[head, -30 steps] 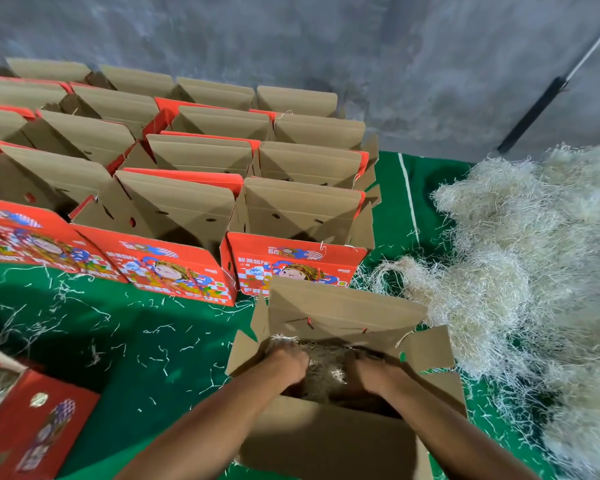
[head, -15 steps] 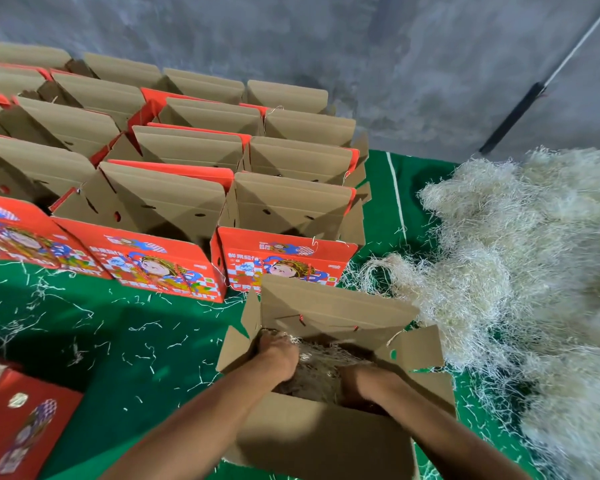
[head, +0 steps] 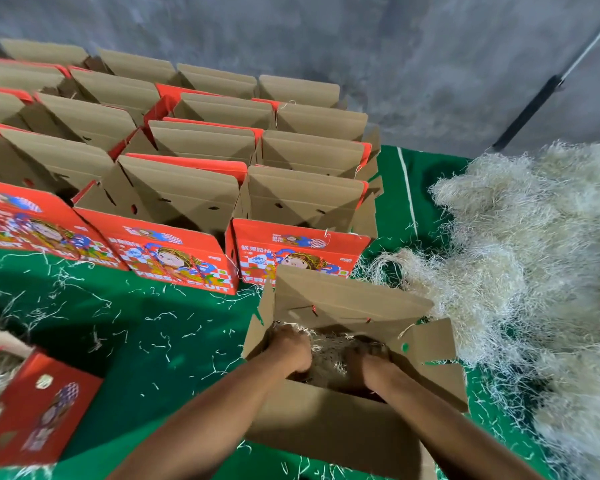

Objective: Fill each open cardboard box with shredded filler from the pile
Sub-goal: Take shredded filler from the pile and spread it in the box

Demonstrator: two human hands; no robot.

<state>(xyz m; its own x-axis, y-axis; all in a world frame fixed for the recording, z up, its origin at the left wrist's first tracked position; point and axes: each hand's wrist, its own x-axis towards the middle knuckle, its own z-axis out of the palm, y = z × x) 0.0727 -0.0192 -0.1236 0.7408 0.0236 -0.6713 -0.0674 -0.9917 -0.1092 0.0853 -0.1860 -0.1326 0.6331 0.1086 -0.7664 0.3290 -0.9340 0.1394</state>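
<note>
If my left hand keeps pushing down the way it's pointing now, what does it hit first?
Most likely the shredded filler already in the open box; the left hand points down into it. Depth beneath is unclear.

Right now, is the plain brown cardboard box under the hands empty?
No. The brown cardboard box holds pale shredded filler, visible between both hands.

Green mat (head: 174,341) covers the floor, with a white line (head: 407,192) at far right. On it: rows of open red-printed boxes (head: 174,216) at far left, 1 open box (head: 343,420) near centre, a red box (head: 39,410) near left, a filler pile (head: 534,254) at right, and loose shreds (head: 66,282) scattered between.
</note>
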